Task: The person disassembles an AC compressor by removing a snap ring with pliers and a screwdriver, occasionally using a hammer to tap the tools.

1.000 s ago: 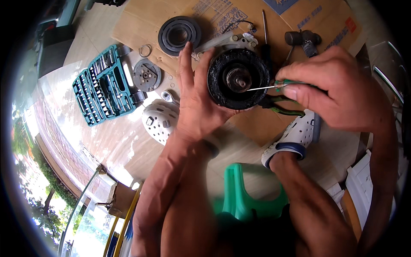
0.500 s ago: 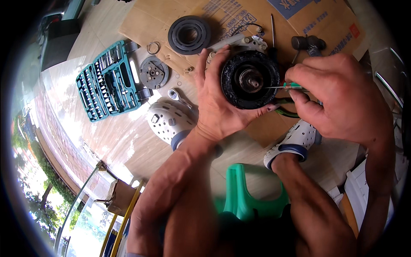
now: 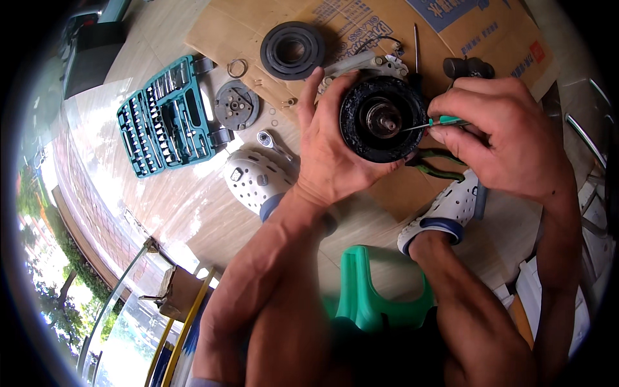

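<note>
In the upper centre of the frame, the left hand is cradling a round black metal pulley assembly with a steel hub, fingers spread and curled around its rim. It looks heavy, rigid and probably greasy, so gripping the outer rim seems safest. Its shaft axis is pointing up toward the camera. The right hand is pinching a thin green-handled pick, lying roughly horizontal, tip aimed left at the hub.

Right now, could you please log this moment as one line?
left hand: grips round black pulley-like part | right hand: holds thin green-handled pick, tip at metal hub | below: brown cardboard sheet
</note>
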### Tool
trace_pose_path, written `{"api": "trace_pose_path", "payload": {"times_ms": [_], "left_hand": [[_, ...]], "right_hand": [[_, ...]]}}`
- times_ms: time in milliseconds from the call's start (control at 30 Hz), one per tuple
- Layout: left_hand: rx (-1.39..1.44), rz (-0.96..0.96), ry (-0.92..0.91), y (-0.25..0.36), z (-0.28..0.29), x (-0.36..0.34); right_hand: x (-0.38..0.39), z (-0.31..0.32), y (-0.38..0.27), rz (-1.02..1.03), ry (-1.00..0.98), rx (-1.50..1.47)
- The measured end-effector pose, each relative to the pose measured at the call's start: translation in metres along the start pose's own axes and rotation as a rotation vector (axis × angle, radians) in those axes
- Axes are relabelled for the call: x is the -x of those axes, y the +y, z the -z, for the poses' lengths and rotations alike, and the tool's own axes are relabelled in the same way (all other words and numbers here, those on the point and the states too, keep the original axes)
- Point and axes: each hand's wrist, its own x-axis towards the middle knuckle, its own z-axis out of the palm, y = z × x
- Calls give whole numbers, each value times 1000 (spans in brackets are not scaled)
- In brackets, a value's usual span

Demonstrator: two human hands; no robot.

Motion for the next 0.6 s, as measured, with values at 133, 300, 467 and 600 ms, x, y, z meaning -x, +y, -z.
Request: {"api": "trace_pose_path", "payload": {"times_ms": [133, 300, 467, 600], "left_hand": [[22, -25, -53, -3, 5, -6], [123, -45, -148, -6, 19, -16], [141, -73, -340, -16, 38, -37], [95, -137, -444, -23, 42, -48]], "right_hand": [[1, -2, 2, -67, 31, -121], [20, 12, 5, -356, 166, -476], [30, -32, 35, -591, 658, -1170], [32, -102, 43, -710, 802, -1254]]}}
